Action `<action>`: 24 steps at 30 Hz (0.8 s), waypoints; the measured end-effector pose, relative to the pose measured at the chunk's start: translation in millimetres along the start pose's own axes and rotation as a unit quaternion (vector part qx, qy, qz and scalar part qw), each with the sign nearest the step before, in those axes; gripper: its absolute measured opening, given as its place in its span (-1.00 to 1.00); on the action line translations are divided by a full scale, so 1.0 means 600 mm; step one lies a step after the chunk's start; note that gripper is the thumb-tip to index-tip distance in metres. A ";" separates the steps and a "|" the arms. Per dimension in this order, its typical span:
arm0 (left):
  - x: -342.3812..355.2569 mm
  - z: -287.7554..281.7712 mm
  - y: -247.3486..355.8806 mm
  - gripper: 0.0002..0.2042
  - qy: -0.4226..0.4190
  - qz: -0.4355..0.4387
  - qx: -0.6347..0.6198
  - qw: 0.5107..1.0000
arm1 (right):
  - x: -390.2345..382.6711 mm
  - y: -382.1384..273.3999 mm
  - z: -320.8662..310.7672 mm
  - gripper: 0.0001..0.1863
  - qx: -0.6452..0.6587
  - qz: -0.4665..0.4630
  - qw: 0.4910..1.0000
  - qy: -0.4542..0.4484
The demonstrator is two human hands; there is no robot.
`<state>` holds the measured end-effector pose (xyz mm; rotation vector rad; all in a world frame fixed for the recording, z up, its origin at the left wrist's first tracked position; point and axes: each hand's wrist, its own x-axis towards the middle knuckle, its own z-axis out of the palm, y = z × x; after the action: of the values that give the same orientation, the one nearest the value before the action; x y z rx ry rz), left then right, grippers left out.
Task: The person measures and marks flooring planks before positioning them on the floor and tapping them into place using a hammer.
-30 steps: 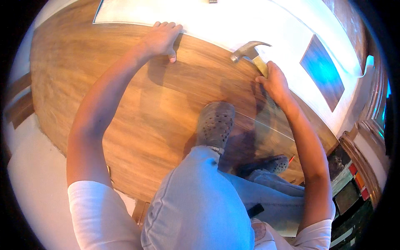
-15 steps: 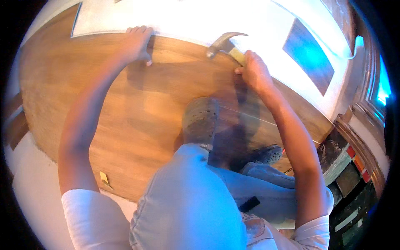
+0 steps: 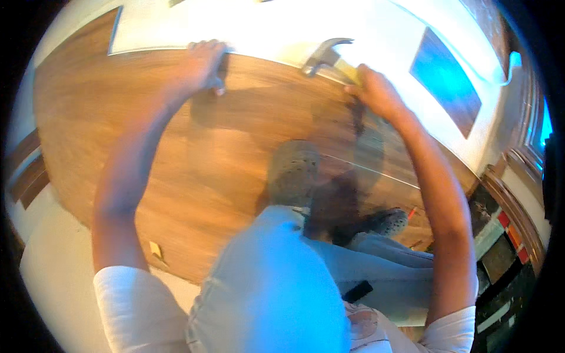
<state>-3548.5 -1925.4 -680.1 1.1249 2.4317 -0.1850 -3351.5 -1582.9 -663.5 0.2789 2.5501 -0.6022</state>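
My right hand is closed round the yellow handle of a claw hammer. Its steel head sits over the far edge of the wood-look floor planks, claw pointing away to the right; whether it touches them I cannot tell. On the left, my left hand rests on the same edge. Its fingers reach over toward the white underlay, with the thumb apart on the plank side, and I see nothing held in it.
A loose plank piece lies on the underlay at the right. My dark shoe stands on the planks. A small yellow piece lies at the lower left, a red pencil-like stick by my other shoe. Dark clutter fills the lower right.
The whole view has shifted slightly. My right hand and the hammer have moved a little right and away, and the hammer has turned slightly. My left hand keeps its place on the plank edge.
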 end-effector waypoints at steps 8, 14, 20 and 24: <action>-0.011 -0.022 0.000 -0.12 -0.040 0.006 -0.047 0.998 | 0.090 -0.023 -0.059 -0.64 -0.153 -0.072 0.985 0.031; -0.011 -0.012 -0.004 -0.17 -0.004 0.020 -0.045 0.999 | 0.113 -0.056 -0.069 -0.62 -0.199 -0.143 0.969 -0.011; -0.006 -0.013 -0.006 -0.16 -0.006 0.025 -0.027 0.999 | 0.146 -0.062 -0.060 -0.61 -0.180 -0.135 0.973 0.053; -0.009 -0.016 -0.009 -0.15 -0.030 0.016 -0.037 0.999 | 0.137 -0.079 -0.065 -0.63 -0.184 -0.192 0.964 0.013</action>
<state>-3552.5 -1929.7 -669.4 1.1091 2.3471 -0.1144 -3453.0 -1599.9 -658.3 -0.3469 2.6931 -0.2453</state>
